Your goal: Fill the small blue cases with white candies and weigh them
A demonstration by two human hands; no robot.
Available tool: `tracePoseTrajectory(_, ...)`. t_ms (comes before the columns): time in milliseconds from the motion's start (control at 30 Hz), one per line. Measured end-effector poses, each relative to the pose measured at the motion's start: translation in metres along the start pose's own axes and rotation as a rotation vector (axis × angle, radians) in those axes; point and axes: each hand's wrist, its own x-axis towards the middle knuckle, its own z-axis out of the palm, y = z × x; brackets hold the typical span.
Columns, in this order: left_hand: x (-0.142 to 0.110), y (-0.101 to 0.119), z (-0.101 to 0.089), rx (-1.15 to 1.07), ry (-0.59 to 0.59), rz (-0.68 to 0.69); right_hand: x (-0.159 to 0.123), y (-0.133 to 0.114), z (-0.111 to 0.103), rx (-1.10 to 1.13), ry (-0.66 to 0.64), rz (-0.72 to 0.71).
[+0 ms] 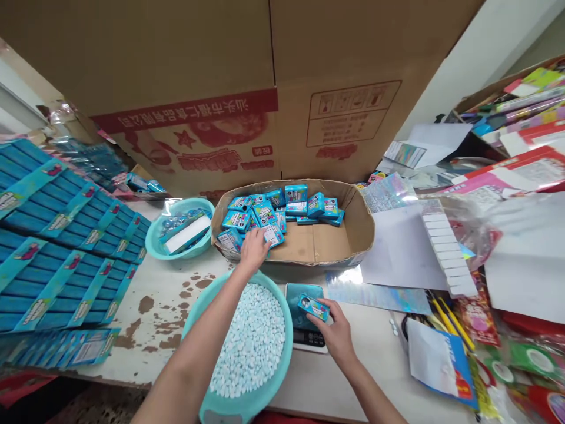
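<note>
My left hand (255, 250) reaches into a low cardboard tray (293, 256), its fingers closed at the edge of a small blue candy box (274, 235). Several similar blue boxes lie loosely piled in the tray's left and back parts. My right hand (335, 333) pinches another blue candy box (313, 307) by its right end, over a digital kitchen scale (305, 338). This box has a round window near its left end. Under my left forearm stands a turquoise basin (286, 353) full of pale blue candies (251, 341).
A turquoise bowl (152, 244) holds shiny wrapped pieces and a white-and-blue box. Stacked blue display boxes (57, 235) rise at the left. A large cardboard carton (282, 70) blocks the back. Papers (401, 247), yellow pens (448, 315) and tape rolls (532, 359) crowd the right.
</note>
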Motion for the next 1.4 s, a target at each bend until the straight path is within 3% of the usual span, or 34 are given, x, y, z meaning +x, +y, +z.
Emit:
tracePoseTrajectory(100,0.060,-0.001,0.012,0.111,-0.056,-0.059,-0.004,0.004,-0.006,-0.049,0.002,-0.033)
tracePoseTrajectory(200,0.099,-0.008,0.021,0.122,-0.066,-0.037,-0.015,-0.001,-0.029,-0.063,0.017,0.011)
tracePoseTrajectory(333,0.122,-0.014,0.032,0.126,-0.106,-0.172,-0.030,-0.006,-0.066,-0.110,0.053,0.061)
tracePoseTrajectory(433,0.117,-0.014,0.039,0.096,-0.089,-0.201,-0.034,-0.009,-0.081,-0.148,0.091,0.041)
tracePoseTrajectory(567,0.083,-0.008,0.027,-0.048,-0.169,-0.050,-0.025,-0.023,-0.078,-0.134,0.093,-0.022)
tracePoseTrajectory(633,0.058,-0.006,0.008,-0.176,0.025,-0.048,-0.019,-0.037,-0.071,-0.104,0.094,-0.064)
tracePoseTrajectory(733,0.004,-0.003,-0.033,-0.546,0.463,-0.176,-0.019,-0.060,-0.053,-0.015,0.077,-0.097)
tracePoseTrajectory(800,-0.046,0.003,-0.059,-0.876,0.537,-0.254,-0.027,-0.073,-0.036,0.078,0.012,-0.074)
tracePoseTrajectory(833,-0.075,0.007,-0.068,-1.053,0.496,-0.319,-0.034,-0.078,-0.026,0.136,-0.051,-0.046)
tracePoseTrajectory(900,-0.137,0.018,-0.076,-1.293,0.303,-0.506,-0.053,-0.084,-0.005,0.271,-0.230,0.039)
tracePoseTrajectory(967,-0.196,0.027,-0.071,-1.367,0.085,-0.698,-0.073,-0.085,0.015,0.409,-0.397,0.145)
tracePoseTrajectory(1033,-0.241,0.028,-0.058,-1.417,-0.067,-0.820,-0.091,-0.083,0.028,0.506,-0.461,0.229)
tracePoseTrajectory(1067,-0.255,0.023,-0.051,-1.384,-0.072,-0.837,-0.098,-0.081,0.030,0.525,-0.474,0.254)
tracePoseTrajectory(1133,-0.266,0.004,-0.035,-1.150,-0.022,-0.734,-0.106,-0.077,0.026,0.482,-0.494,0.275)
tracePoseTrajectory(1233,-0.249,-0.035,-0.010,-0.521,0.032,-0.473,-0.113,-0.070,0.006,0.267,-0.490,0.281)
tracePoseTrajectory(1300,-0.230,-0.052,0.006,-0.196,-0.039,-0.438,-0.115,-0.066,-0.011,0.128,-0.424,0.271)
tracePoseTrajectory(1400,-0.211,-0.050,0.025,0.048,-0.178,-0.476,-0.118,-0.058,-0.029,0.024,-0.271,0.232)
